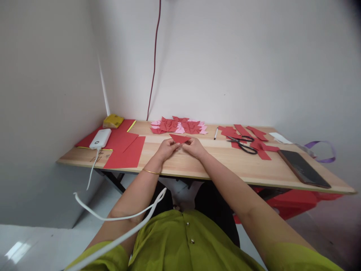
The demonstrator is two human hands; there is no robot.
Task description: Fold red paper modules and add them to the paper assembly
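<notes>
Between my two hands is a piece of red paper (179, 138), folded into a triangle with its long edge away from me. My left hand (168, 148) pinches its left side, and my right hand (194, 146) grips the right side, partly covering that corner. Both hands are close together over the front half of the wooden table (180, 165). Just beyond them lies a cluster of folded red and pink paper pieces (179, 125) along the wall.
Red paper sheets (126, 152), a white power bank (100, 138) with a cable and a yellow packet (113, 121) lie left. To the right are a pen (216, 133), black scissors (242, 145), red paper scraps (261, 145) and a dark tablet (303, 167). A white cable (121, 217) crosses my left arm.
</notes>
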